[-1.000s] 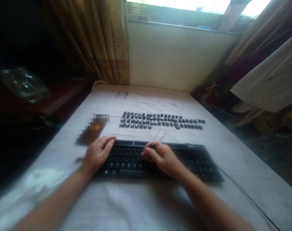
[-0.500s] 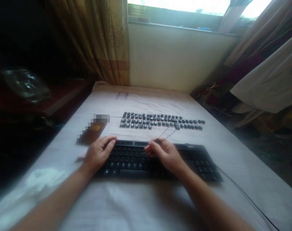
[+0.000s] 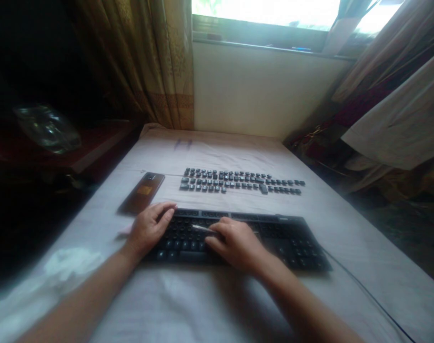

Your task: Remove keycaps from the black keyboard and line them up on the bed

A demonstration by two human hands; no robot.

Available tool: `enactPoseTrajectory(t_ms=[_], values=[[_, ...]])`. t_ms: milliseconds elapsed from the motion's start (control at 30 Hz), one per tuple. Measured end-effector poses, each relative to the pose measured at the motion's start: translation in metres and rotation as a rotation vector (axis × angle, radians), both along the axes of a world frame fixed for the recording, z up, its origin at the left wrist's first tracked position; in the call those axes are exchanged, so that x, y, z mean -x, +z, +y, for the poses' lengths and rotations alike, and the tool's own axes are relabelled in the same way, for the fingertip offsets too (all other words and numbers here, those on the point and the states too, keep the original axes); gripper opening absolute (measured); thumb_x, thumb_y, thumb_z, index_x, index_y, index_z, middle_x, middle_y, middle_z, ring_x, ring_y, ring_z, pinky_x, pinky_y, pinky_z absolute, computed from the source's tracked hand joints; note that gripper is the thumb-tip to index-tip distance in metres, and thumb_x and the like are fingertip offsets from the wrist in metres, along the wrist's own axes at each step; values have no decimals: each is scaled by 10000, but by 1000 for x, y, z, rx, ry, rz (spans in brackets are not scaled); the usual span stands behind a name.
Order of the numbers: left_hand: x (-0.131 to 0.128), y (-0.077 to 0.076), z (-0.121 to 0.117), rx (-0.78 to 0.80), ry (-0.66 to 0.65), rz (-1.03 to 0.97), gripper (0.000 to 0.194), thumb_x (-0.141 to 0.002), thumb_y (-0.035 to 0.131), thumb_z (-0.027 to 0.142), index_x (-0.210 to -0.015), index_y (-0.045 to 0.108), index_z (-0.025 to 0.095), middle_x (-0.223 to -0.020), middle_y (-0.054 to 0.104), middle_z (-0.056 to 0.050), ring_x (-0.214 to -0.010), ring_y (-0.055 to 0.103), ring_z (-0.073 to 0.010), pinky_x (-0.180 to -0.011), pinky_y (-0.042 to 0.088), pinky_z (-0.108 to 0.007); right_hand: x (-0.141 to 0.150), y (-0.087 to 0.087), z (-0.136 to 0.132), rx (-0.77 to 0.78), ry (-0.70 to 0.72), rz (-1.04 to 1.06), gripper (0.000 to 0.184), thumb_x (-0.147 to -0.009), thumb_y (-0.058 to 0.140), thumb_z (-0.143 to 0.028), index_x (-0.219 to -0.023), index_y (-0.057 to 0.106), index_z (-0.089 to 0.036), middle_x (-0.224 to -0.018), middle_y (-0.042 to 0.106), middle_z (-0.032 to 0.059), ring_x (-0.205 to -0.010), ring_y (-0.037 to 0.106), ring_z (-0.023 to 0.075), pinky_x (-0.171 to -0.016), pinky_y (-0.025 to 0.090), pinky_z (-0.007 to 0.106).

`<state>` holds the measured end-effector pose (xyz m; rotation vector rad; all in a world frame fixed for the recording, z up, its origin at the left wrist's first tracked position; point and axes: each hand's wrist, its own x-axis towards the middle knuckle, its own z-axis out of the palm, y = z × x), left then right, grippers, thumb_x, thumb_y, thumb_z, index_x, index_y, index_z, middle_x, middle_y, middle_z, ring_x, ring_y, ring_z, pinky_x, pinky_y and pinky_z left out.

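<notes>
A black keyboard (image 3: 284, 238) lies flat in front of me, many of its upper positions bare of keycaps. My left hand (image 3: 150, 226) is closed on its left end, fingers at the back edge and thumb over the keys. Above the middle of the keyboard, my right hand (image 3: 234, 240) is closed around a thin silver tool (image 3: 202, 229). The tool's pale end points left over the keys; the rest is hidden in my fingers. Behind the keyboard, loose black keycaps (image 3: 231, 183) are laid out in rows.
A brown phone (image 3: 141, 193) lies left of the keycaps. The keyboard's cable (image 3: 359, 284) runs to the right front. A pale sheet (image 3: 202, 305) covers the surface. A wall (image 3: 252, 90) and curtain (image 3: 166, 62) stand behind, with hanging cloth (image 3: 398, 124) at the right.
My right hand has turned palm down and lowered onto the keyboard. The tool's two thin prongs pointed away to the upper right before; now one end points left. My left hand stays in place.
</notes>
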<state>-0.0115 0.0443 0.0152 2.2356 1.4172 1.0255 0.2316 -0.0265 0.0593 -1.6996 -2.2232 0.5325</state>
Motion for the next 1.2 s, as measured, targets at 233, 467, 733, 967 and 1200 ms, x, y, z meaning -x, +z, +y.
enactPoseTrajectory(t_ms=[233,467,733,967,1200], values=[[1,4,1,-24,-24,6,331,-918,486,443,-1017,717,227,-1026,770,-63,-983,705,-246,-926,542,-383,-4,1,4,21,20,178,117,-786,692,-137,-881,712,-203,-836,742,31,-744,680,184,-687,495,268],[-18,35,-29,-52,-152,-13,258,-921,555,412,-1047,712,250,-1018,768,-42,-964,710,-227,-880,560,-357,-14,2,2,-285,126,494,77,-819,606,-171,-871,647,-211,-766,719,15,-642,641,142,-610,493,234],[-40,49,-58,226,-293,-189,233,-860,654,417,-1024,732,271,-895,772,-7,-805,720,-198,-762,579,-303,-4,3,-5,-357,233,530,89,-843,579,-161,-870,634,-226,-806,747,37,-682,683,155,-641,532,242],[-40,44,-57,218,-283,-196,169,-874,633,361,-957,732,253,-807,726,0,-700,660,-166,-685,555,-270,-3,4,-7,-340,194,532,122,-815,594,-157,-914,625,-220,-784,735,27,-610,654,137,-572,508,221],[-40,39,-54,133,-283,-175,149,-883,625,341,-950,721,251,-796,726,4,-691,668,-160,-658,550,-248,-4,3,-5,-353,204,503,101,-819,686,-188,-917,698,-208,-841,759,56,-725,700,174,-672,544,256]])
